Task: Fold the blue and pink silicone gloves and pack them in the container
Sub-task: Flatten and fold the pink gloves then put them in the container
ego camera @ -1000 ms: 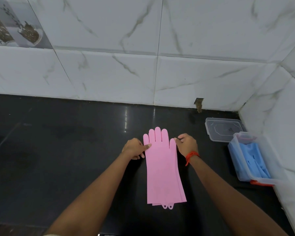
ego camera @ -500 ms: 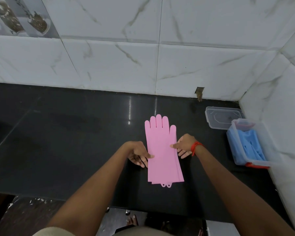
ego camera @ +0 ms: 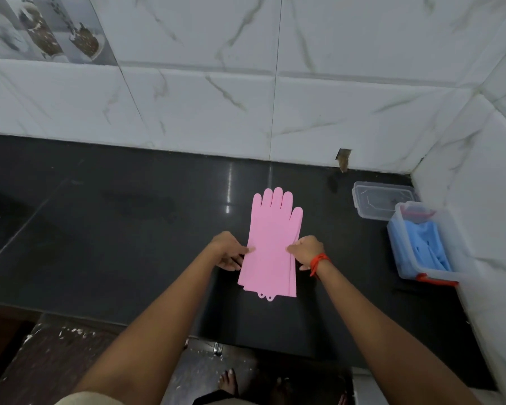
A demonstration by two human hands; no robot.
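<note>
The pink gloves [ego camera: 270,244] lie stacked flat on the black desk [ego camera: 129,244], fingers pointing to the wall. The left hand [ego camera: 230,252] pinches their left edge and the right hand [ego camera: 306,251] pinches their right edge, about halfway along. The blue gloves [ego camera: 427,247] sit inside the clear container [ego camera: 433,274] at the right, its lid [ego camera: 381,201] just behind

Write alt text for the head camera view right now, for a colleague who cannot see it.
Two bare hands, left hand and right hand, pinch the side edges of stacked pink gloves lying flat on a black counter, fingers pointing to the tiled wall. At right, a clear container holds blue gloves; its lid lies behind it.
</note>
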